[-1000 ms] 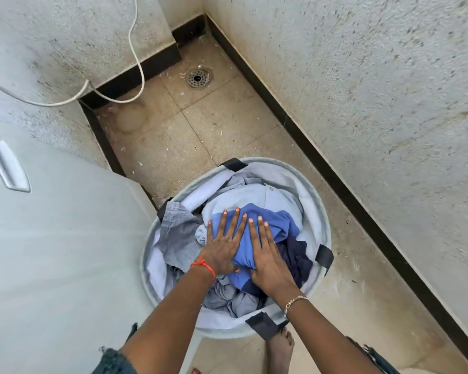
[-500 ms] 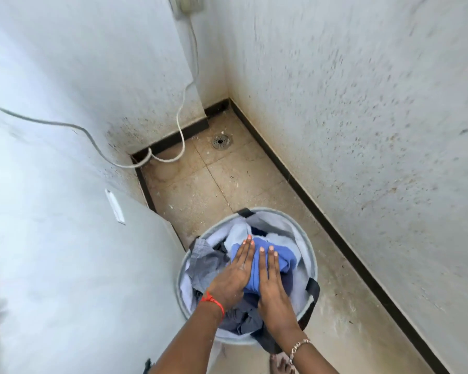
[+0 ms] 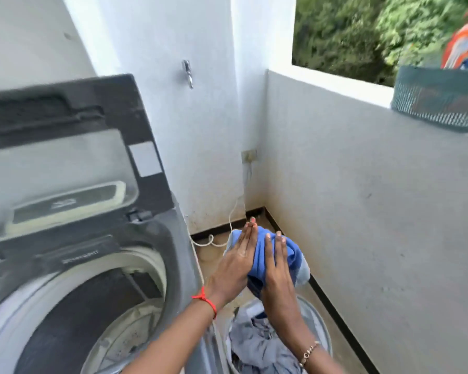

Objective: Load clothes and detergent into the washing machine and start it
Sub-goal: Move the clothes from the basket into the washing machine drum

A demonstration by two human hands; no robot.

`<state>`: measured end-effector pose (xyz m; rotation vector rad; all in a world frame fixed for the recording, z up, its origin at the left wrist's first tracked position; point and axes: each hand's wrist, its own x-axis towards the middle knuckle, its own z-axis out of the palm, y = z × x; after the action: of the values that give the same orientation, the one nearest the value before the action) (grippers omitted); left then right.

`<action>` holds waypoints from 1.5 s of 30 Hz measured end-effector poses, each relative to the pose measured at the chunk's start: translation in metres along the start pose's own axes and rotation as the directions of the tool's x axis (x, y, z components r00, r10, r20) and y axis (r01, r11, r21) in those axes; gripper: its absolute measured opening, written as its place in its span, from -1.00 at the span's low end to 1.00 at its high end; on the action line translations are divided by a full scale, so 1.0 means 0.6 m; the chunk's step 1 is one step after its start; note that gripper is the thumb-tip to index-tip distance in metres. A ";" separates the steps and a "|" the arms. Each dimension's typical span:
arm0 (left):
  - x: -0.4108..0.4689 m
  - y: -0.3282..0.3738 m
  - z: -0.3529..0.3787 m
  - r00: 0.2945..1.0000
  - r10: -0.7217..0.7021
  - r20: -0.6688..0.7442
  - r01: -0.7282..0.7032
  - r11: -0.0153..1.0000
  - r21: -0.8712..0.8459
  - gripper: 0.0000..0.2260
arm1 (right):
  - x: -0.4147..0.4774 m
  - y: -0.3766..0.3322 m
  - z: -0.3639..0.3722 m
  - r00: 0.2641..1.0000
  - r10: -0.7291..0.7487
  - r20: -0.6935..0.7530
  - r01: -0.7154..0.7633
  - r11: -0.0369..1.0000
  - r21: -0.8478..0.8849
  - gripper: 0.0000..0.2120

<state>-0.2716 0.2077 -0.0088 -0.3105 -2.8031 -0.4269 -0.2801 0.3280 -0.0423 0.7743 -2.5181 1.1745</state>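
A bundle of blue clothes (image 3: 277,255) is held in the air between a person's two hands, above the laundry basket (image 3: 323,337) and just to the right of the open washing machine (image 3: 97,268). The left hand (image 3: 237,261), with a red thread around its wrist, lies flat against the bundle's left side, fingers straight and together; the right hand (image 3: 277,268), with a beaded bracelet at the wrist, presses over the top and right side, fingertips curling into the cloth, so the garments are squeezed between the two palms rather than gripped in a fist. A paler blue piece hangs from the bundle's right edge. Directly below, the round, light-coloured basket stands on the tiled floor (image 3: 343,349) and still contains crumpled grey and pale blue clothing (image 3: 257,344). To the left, the top-loading machine has its dark lid (image 3: 65,147) raised upright, and its drum (image 3: 114,322) is open to view; the frame is blurred there, and the contents of the drum cannot be made out. Behind the hands, a white cord (image 3: 229,225) trails down the white wall from a socket (image 3: 249,155) to the floor, and a metal tap (image 3: 187,72) projects from the wall higher up. At right, a low wall carries a green mesh basket (image 3: 438,103) on its ledge, with an orange packet (image 3: 464,49) standing in it, well apart from the hands. Green foliage (image 3: 362,31) fills the opening beyond.
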 end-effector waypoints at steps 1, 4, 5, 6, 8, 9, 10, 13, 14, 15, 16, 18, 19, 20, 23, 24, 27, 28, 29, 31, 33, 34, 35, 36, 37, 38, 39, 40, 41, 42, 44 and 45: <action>-0.001 -0.003 -0.042 0.998 0.000 -0.068 0.002 1.000 0.028 -0.34 | 0.019 -0.036 -0.019 0.999 -0.047 -0.020 0.047 0.999 0.006 0.05; -0.005 0.003 -0.175 0.968 0.053 -0.245 -0.039 0.997 0.060 -0.35 | 0.065 -0.171 -0.085 0.986 -0.154 -0.066 0.158 0.985 0.063 -0.33; -0.008 0.008 -0.223 0.952 0.057 -0.300 -0.037 0.997 0.070 -0.33 | 0.078 -0.218 -0.105 0.980 -0.185 -0.079 0.192 0.977 0.091 -0.34; -0.011 0.009 -0.271 0.936 0.064 -0.345 -0.032 0.995 0.096 -0.32 | 0.091 -0.262 -0.123 0.967 -0.231 -0.105 0.242 0.964 0.109 -0.31; -0.024 0.018 -0.366 0.909 0.086 -0.409 -0.029 0.989 0.142 -0.31 | 0.117 -0.338 -0.146 0.935 -0.303 -0.186 0.326 0.939 0.112 -0.32; -0.035 0.021 -0.413 0.887 0.103 -0.451 -0.024 0.984 0.177 -0.31 | 0.128 -0.373 -0.152 0.925 -0.320 -0.205 0.349 0.929 0.122 -0.34; -0.044 0.022 -0.455 0.872 0.110 -0.477 -0.010 0.978 0.208 -0.31 | 0.139 -0.405 -0.157 0.919 -0.330 -0.215 0.364 0.920 0.143 -0.35; -0.101 0.013 -0.559 0.849 0.077 -0.522 0.060 0.969 0.240 -0.29 | 0.155 -0.509 -0.154 0.883 -0.401 -0.245 0.451 0.868 0.208 -0.27; -0.121 0.008 -0.582 0.842 0.061 -0.537 0.084 0.967 0.242 -0.29 | 0.155 -0.537 -0.147 0.871 -0.426 -0.247 0.478 0.850 0.220 -0.24; -0.143 0.000 -0.596 0.834 0.037 -0.551 0.114 0.965 0.238 -0.29 | 0.153 -0.559 -0.135 0.860 -0.450 -0.241 0.502 0.834 0.231 -0.22; -0.164 -0.011 -0.602 0.829 0.001 -0.559 0.152 0.962 0.226 -0.28 | 0.147 -0.576 -0.121 0.853 -0.473 -0.222 0.518 0.820 0.244 -0.21; -0.208 -0.040 -0.593 0.825 -0.088 -0.558 0.230 0.955 0.189 -0.24 | 0.130 -0.591 -0.078 0.854 -0.500 -0.146 0.521 0.809 0.272 -0.20; -0.228 -0.059 -0.579 0.829 -0.132 -0.544 0.265 0.948 0.174 -0.23 | 0.121 -0.591 -0.052 0.858 -0.505 -0.093 0.509 0.811 0.289 -0.20; -0.248 -0.081 -0.560 0.836 -0.173 -0.521 0.298 0.940 0.166 -0.23 | 0.110 -0.587 -0.021 0.863 -0.503 -0.033 0.488 0.818 0.305 -0.20; -0.303 -0.148 -0.481 0.861 -0.312 -0.403 0.399 0.905 0.151 -0.24 | 0.075 -0.551 0.082 0.871 -0.468 0.153 0.408 0.860 0.306 -0.20; -0.319 -0.168 -0.452 0.866 -0.363 -0.345 0.430 0.892 0.138 -0.25 | 0.062 -0.535 0.114 0.869 -0.447 0.212 0.381 0.877 0.292 -0.21; -0.361 -0.236 -0.359 0.861 -0.489 -0.139 0.505 0.855 0.122 -0.25 | 0.030 -0.478 0.219 0.834 -0.377 0.404 0.294 0.922 0.253 -0.23; -0.372 -0.261 -0.327 0.852 -0.517 -0.080 0.523 0.843 0.129 -0.25 | 0.023 -0.459 0.252 0.811 -0.346 0.471 0.264 0.936 0.233 -0.24; -0.380 -0.287 -0.296 0.839 -0.544 -0.021 0.542 0.829 0.137 -0.27 | 0.017 -0.439 0.285 0.784 -0.312 0.536 0.238 0.949 0.204 -0.24; -0.392 -0.337 -0.234 0.805 -0.585 0.096 0.563 0.805 0.185 -0.30 | 0.010 -0.402 0.345 0.721 -0.251 0.646 0.216 0.967 0.135 -0.25; -0.400 -0.380 -0.180 0.767 -0.612 0.194 0.572 0.789 0.227 -0.33 | 0.006 -0.370 0.398 0.660 -0.191 0.727 0.200 0.977 0.076 -0.26; -0.403 -0.397 -0.158 0.745 -0.627 0.226 0.582 0.777 0.238 -0.33 | 0.004 -0.357 0.422 0.635 -0.162 0.756 0.191 0.980 0.049 -0.26; -0.406 -0.412 -0.138 0.725 -0.642 0.251 0.590 0.766 0.255 -0.33 | 0.003 -0.346 0.444 0.616 -0.132 0.777 0.179 0.984 0.025 -0.24; -0.408 -0.426 -0.122 0.702 -0.660 0.269 0.596 0.750 0.285 -0.33 | 0.004 -0.336 0.465 0.599 -0.102 0.794 0.166 0.986 0.001 -0.20; -0.410 -0.437 -0.108 0.673 -0.684 0.282 0.600 0.727 0.333 -0.33 | 0.007 -0.327 0.483 0.580 -0.074 0.811 0.160 0.987 -0.024 -0.16; -0.412 -0.448 -0.096 0.636 -0.713 0.294 0.601 0.697 0.391 -0.30 | 0.013 -0.319 0.501 0.557 -0.048 0.829 0.167 0.984 -0.055 -0.10; -0.414 -0.456 -0.088 0.594 -0.744 0.305 0.603 0.663 0.442 -0.21 | 0.020 -0.312 0.515 0.535 -0.022 0.844 0.185 0.979 -0.091 -0.03; -0.417 -0.463 -0.082 0.558 -0.766 0.319 0.602 0.639 0.479 -0.10 | 0.027 -0.306 0.526 0.518 0.005 0.855 0.203 0.971 -0.129 0.03; -0.420 -0.468 -0.078 0.533 -0.774 0.342 0.599 0.631 0.493 0.02 | 0.034 -0.301 0.534 0.504 0.033 0.863 0.212 0.964 -0.161 0.09; -0.422 -0.470 -0.077 0.517 -0.773 0.369 0.600 0.634 0.488 0.11 | 0.040 -0.297 0.537 0.491 0.056 0.870 0.210 0.961 -0.180 0.12; -0.420 -0.467 -0.077 0.525 -0.753 0.396 0.602 0.658 0.453 0.19 | 0.051 -0.289 0.532 0.475 0.076 0.877 0.204 0.960 -0.194 0.12; -0.416 -0.462 -0.080 0.547 -0.742 0.388 0.606 0.671 0.428 0.22 | 0.056 -0.287 0.523 0.477 0.071 0.876 0.219 0.956 -0.196 0.10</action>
<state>-0.0963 -0.1078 -0.1141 0.9282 -3.3937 -0.1272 -0.2127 -0.0164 -0.1199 1.7381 -3.2562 0.3010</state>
